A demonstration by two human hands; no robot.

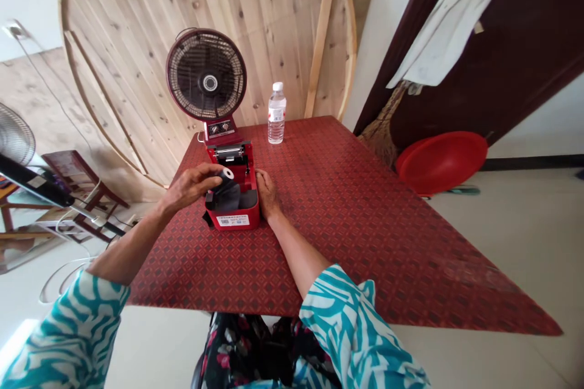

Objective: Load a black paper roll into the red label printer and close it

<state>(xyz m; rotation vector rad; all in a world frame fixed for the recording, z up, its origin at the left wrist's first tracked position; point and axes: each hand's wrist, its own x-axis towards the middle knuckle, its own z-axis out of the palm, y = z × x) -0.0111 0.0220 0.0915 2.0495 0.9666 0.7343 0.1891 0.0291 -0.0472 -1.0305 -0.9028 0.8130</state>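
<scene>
I was, I judged, at the roll-handling step: my left hand (194, 187) pinched the dark roll (227, 179) over the open red machine (249, 181); my right hand (268, 193) (clasp unclear) touched its side. The next move called for alignment.

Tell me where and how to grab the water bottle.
Probably best to grip the bottle around its round body, below the white cap, coming from its right: it stands upright, with the fan and open red machine on its left.
</scene>
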